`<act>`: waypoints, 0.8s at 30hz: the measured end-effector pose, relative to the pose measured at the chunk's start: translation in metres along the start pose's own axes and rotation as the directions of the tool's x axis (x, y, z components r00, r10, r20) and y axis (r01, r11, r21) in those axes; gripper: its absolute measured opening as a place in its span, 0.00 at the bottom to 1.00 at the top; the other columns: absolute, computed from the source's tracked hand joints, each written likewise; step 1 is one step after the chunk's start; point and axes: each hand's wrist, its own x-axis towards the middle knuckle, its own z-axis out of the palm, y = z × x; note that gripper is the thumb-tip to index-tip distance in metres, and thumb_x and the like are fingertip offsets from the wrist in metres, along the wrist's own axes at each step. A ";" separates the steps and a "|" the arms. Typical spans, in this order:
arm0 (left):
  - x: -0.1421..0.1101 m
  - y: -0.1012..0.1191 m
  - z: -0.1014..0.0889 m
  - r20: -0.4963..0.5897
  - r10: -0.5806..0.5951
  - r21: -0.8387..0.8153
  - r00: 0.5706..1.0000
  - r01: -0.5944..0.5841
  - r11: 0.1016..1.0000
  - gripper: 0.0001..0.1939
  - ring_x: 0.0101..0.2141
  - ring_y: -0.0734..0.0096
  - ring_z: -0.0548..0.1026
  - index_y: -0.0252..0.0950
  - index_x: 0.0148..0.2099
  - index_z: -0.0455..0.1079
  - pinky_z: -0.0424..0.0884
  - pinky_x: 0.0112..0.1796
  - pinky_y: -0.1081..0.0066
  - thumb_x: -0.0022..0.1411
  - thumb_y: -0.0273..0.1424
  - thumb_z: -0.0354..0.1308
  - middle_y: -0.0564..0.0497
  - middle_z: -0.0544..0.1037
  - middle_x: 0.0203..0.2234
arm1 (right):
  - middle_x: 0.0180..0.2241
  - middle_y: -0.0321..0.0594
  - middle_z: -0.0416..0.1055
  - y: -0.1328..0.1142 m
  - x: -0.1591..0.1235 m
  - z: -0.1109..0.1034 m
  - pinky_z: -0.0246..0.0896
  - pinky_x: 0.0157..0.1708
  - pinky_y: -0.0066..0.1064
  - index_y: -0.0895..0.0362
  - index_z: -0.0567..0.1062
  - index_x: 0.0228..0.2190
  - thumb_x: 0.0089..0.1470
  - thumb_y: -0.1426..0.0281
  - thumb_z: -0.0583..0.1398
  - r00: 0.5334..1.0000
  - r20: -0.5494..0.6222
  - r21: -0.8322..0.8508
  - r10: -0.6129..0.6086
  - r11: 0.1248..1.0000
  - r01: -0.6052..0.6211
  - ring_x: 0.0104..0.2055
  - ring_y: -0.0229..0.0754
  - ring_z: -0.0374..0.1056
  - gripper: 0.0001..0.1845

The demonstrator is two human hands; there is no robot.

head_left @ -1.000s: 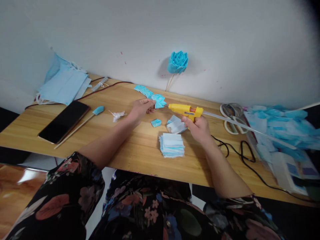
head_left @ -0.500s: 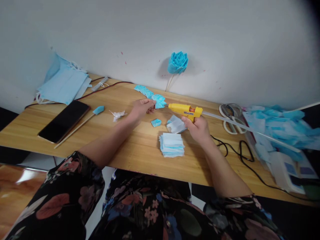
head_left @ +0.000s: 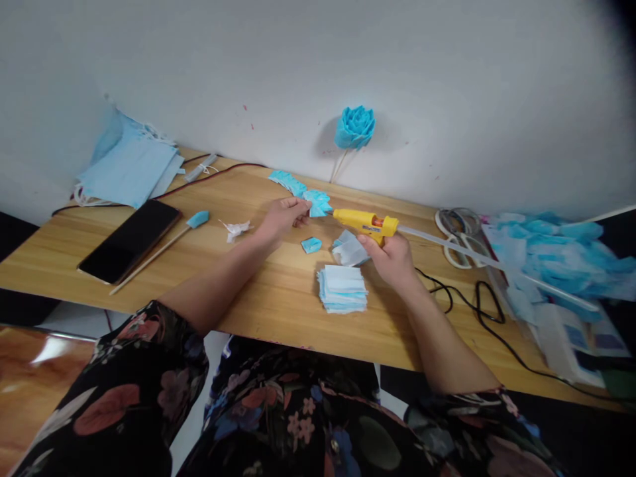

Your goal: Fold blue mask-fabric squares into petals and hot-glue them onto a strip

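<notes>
Between the fingertips of my left hand (head_left: 288, 215) is a blue fabric petal piece (head_left: 318, 203), pinched at its left edge. My right hand (head_left: 390, 255) is wrapped around a yellow glue gun (head_left: 360, 220), whose nozzle points left at the petal's lower right corner; whether they touch I cannot tell. A long clear glue stick (head_left: 447, 244) sticks out of the gun's back. Below lie a small folded blue petal (head_left: 311, 245), a crumpled whitish piece (head_left: 348, 248) and a stack of cut fabric squares (head_left: 342, 289). A row of blue petals (head_left: 287, 181) lies behind my left hand.
A blue flower (head_left: 354, 127) on a stick leans against the wall. At left are face masks (head_left: 132, 165), a phone (head_left: 130, 242) and a stick with a blue tip (head_left: 159, 254). Scissors (head_left: 462, 248), a black cord (head_left: 497, 331) and a heap of blue scraps (head_left: 561, 255) occupy the right.
The glue gun has shifted slightly left and down, and tilts a little differently. My left hand keeps its pinch on the petal piece. The whole view has drifted slightly.
</notes>
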 end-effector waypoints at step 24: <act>0.001 0.001 -0.004 0.012 -0.024 -0.080 1.000 0.024 0.996 0.12 0.24 0.79 0.73 0.34 0.29 0.70 0.67 0.31 0.76 0.62 0.33 0.66 0.53 0.76 0.22 | 0.40 0.47 0.83 0.014 0.006 0.002 0.73 0.33 0.38 0.57 0.82 0.40 0.54 0.46 0.63 0.988 -0.002 0.278 0.156 0.949 -0.149 0.37 0.49 0.77 0.27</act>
